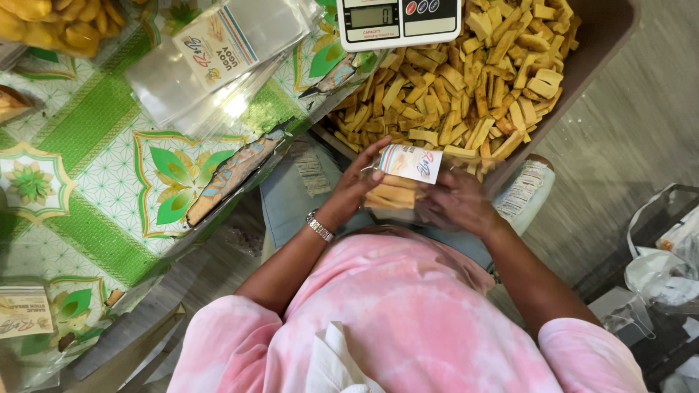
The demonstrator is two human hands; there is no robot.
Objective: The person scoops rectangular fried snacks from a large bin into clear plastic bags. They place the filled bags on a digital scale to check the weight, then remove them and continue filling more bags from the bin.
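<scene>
Packet: small clear plastic packet with a white printed label card (pixel 408 175), partly filled with pale yellow-brown snack sticks; held above the person's lap, just in front of the tray edge.
Packet look: label at the top, tilted slightly; sticks stacked flat in the lower part.
Left hand (pixel 358 183): thumb and fingers pinching the packet's left side, fingers stretched up along the label edge; metal wristwatch (pixel 319 226) on the wrist.
Right hand (pixel 455 202): cupped against the packet's right side, blurred; cannot tell how its fingers are set.
Tray: dark brown tray (pixel 582 62) heaped with loose yellow-brown snack sticks (pixel 466 80), just beyond the packet.
Scale: white digital kitchen scale (pixel 399 20) resting at the tray's far edge.
Empty bags: stack of clear plastic bags with label cards (pixel 218 54) on the green and white patterned tablecloth (pixel 95 167), well apart to the left.
Clothing: pink tie-dye shirt (pixel 408 320), light blue jeans (pixel 291 196).
</scene>
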